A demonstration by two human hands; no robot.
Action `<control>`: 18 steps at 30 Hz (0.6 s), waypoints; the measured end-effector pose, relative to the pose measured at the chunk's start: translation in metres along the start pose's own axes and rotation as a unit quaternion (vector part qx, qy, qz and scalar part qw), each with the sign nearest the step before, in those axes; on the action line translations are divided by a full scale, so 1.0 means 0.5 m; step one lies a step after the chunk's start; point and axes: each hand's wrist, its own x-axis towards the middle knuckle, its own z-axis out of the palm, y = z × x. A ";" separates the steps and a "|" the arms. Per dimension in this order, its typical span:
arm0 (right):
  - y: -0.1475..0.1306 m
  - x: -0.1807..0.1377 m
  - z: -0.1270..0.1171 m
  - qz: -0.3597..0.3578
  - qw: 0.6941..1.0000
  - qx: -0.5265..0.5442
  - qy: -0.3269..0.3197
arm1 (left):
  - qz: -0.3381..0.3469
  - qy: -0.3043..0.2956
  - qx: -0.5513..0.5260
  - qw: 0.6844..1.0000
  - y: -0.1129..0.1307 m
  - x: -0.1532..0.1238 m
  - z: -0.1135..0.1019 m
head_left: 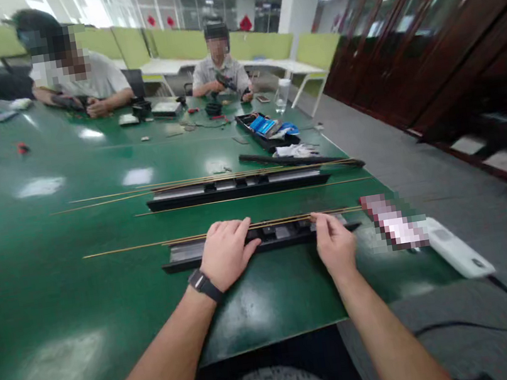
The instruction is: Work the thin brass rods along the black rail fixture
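Across the near channel, a long black trough with a silvery inside (184,252), lie thin gold-coloured rods (124,250) that stick out past both its ends. My left hand (227,251), with a dark band at the wrist, rests over the channel's middle-left; its thumb is spread and its fingertips are partly hidden beyond the rim. Thumb and forefinger of my right hand (335,240) pinch a rod at the channel's right part. Behind stands a second black channel (235,191) with more gold rods along it, and a single rod (180,208) lies between the two.
At the right edge lie a blurred-out phone (391,220) and a white power strip (457,248) with a black cable. Farther back are a black strip (296,159), white gloves (295,150) and a tray of blue items (268,130). Two people sit across the green table (113,338).
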 end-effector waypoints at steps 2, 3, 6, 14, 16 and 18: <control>0.001 0.003 0.000 0.016 1.000 -0.001 0.017 | 0.001 0.000 -0.004 1.000 -0.003 -0.003 -0.001; 0.002 0.004 0.000 0.021 1.000 -0.001 0.023 | 0.001 0.000 -0.006 1.000 -0.004 -0.005 -0.002; 0.004 0.006 0.001 0.029 0.999 -0.001 0.029 | 0.002 0.004 -0.011 1.000 -0.006 -0.007 -0.002; 0.002 0.000 0.004 0.005 1.000 0.011 -0.003 | 0.004 0.004 -0.004 1.000 -0.004 -0.007 -0.004; 0.001 -0.001 0.004 0.005 1.000 0.015 0.003 | 0.002 0.003 -0.004 1.000 -0.005 -0.007 -0.004; 0.002 0.000 0.004 0.016 1.000 0.019 0.014 | 0.001 0.003 -0.006 1.000 -0.005 -0.007 -0.004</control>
